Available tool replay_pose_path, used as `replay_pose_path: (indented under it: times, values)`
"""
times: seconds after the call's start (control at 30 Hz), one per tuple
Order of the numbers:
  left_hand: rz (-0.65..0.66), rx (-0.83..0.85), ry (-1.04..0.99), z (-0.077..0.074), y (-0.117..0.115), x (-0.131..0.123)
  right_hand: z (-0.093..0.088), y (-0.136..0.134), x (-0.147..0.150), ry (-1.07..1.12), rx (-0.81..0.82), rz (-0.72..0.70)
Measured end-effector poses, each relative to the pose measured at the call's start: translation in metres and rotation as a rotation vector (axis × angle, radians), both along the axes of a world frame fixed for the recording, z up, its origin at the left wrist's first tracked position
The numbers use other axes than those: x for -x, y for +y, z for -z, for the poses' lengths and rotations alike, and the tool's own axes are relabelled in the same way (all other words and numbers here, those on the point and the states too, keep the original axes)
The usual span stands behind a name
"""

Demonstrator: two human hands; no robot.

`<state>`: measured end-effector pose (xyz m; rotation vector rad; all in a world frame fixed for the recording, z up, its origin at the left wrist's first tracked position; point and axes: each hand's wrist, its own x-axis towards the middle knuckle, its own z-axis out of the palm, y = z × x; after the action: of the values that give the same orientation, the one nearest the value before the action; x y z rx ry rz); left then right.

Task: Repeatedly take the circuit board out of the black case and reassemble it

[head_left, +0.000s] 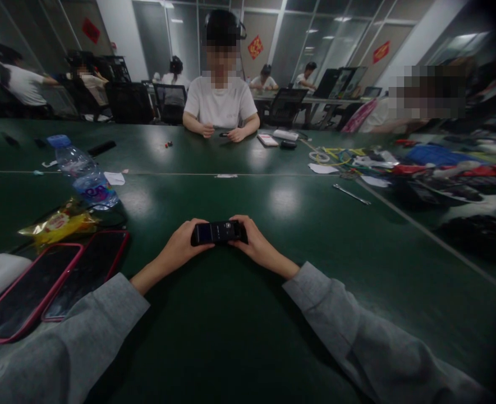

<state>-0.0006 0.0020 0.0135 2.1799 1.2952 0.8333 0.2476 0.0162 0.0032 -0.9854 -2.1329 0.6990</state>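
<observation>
A small black device with a screen (215,232) is held level just above or on the green table (214,336); I cannot tell which. My left hand (183,241) grips its left end, thumb along the near edge. Around the right end are the fingers of my right hand (248,238), thumb below and index finger on top. White marks show on the device's face, too small to read. Both forearms are in grey sleeves.
Left of my arms lie two red-edged phones (86,275), a yellow snack packet (60,221) and a tilted plastic bottle (83,174). To the right are a wrench (351,194) and tangled cables (340,157). A person in a white shirt (220,104) sits opposite.
</observation>
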Motion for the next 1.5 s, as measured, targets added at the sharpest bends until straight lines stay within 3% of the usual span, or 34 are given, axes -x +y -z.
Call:
replay_pose_path:
  times: [0.27, 0.47, 0.97, 1.5]
  values:
    - [0.010, -0.013, -0.021, 0.001, 0.000, -0.001, -0.009, 0.003, -0.005, 0.170, 0.264, -0.106]
    - [0.026, -0.018, -0.040, -0.001, 0.000, -0.002, -0.008, 0.007, -0.008, 0.306, 0.494, -0.079]
    - [0.046, 0.054, -0.165, -0.001, -0.001, -0.001, -0.013, 0.009, -0.012, 0.385, 0.607, -0.074]
    - [0.129, 0.159, -0.272, -0.002, 0.002, 0.002, -0.015, 0.007, -0.008, 0.408, 0.567, -0.052]
